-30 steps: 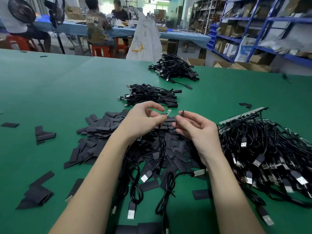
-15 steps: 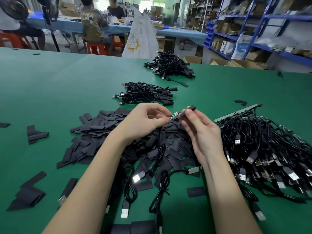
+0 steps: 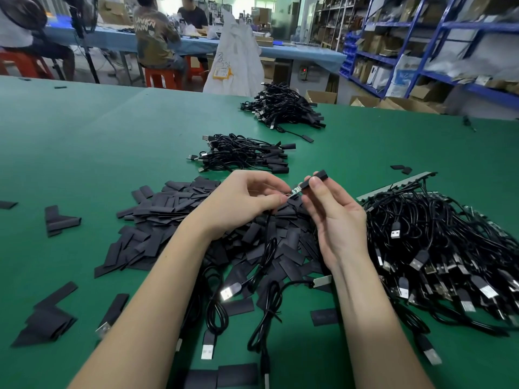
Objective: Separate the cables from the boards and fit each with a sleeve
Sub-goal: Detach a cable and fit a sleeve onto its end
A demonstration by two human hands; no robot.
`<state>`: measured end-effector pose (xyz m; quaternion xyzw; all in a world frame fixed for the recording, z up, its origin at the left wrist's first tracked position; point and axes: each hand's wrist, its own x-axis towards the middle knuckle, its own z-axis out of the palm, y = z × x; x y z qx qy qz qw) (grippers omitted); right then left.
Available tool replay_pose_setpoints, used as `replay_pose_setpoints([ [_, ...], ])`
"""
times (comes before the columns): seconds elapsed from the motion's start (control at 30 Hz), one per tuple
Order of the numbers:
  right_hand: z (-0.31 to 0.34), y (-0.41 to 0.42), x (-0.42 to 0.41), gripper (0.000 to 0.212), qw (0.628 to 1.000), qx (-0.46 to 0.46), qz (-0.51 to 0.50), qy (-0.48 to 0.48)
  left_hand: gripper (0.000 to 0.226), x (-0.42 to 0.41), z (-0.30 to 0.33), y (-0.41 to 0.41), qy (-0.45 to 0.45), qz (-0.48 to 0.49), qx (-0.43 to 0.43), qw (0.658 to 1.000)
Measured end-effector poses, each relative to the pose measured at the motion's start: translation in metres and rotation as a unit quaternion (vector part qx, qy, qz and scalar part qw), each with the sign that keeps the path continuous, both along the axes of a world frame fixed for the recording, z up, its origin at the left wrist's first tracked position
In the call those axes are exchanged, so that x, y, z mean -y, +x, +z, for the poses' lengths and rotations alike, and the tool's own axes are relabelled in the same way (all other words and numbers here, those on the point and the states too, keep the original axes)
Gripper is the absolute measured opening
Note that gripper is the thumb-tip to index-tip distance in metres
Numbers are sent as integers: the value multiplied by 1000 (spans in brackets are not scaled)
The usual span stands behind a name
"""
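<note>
My left hand [image 3: 241, 202] pinches the cable end just behind its small circuit board [image 3: 295, 190], thumb and forefinger closed on it near the middle of the frame, above the heap of flat black sleeves [image 3: 179, 209] on the green tabletop [image 3: 84, 141]. My right hand [image 3: 334, 217] pinches one sleeve [image 3: 314, 179] between thumb and fingertips, its near mouth at the tip of the board.

I judge both pieces to be almost weightless. The board looks thin and stiff, probably easy to snap or bend at the solder joints, so I would hold it by the cable end, not by the bare board. The sleeve looks soft and flattens under pressure; I would grip its edges lightly so the mouth stays open.

Board and sleeve share one long axis, running from lower left to upper right of the frame, the board's free tip pointing up and right into the sleeve. The cable [image 3: 266, 248] hangs limp below my left hand, down among the sleeves.
</note>
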<state>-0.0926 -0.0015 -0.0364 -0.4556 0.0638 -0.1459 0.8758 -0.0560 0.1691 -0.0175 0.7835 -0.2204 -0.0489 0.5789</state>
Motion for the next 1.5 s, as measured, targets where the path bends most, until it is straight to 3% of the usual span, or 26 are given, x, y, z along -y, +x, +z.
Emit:
replay_pose_setpoints([
  [0.37, -3, 3, 16, 14, 992, -35, 111, 44, 13, 2, 0, 0, -18, -20, -7, 1000],
  [0.53, -5, 4, 10, 18, 993, -43, 102, 29, 13, 8, -1, -2, -34, 3, -14, 999],
  [0.7, -5, 5, 4, 15, 994, -48, 68, 76, 14, 12, -2, -3, -42, 20, -1, 999],
  [1.07, -6, 7, -1, 18, 994, -48, 56, 82, 9, 15, -6, -2, -17, 58, 68, 996],
  [1.5, -3, 5, 2, 22, 996, -52, 71, 3, 8, 16, -4, -5, -108, 42, -66, 991],
])
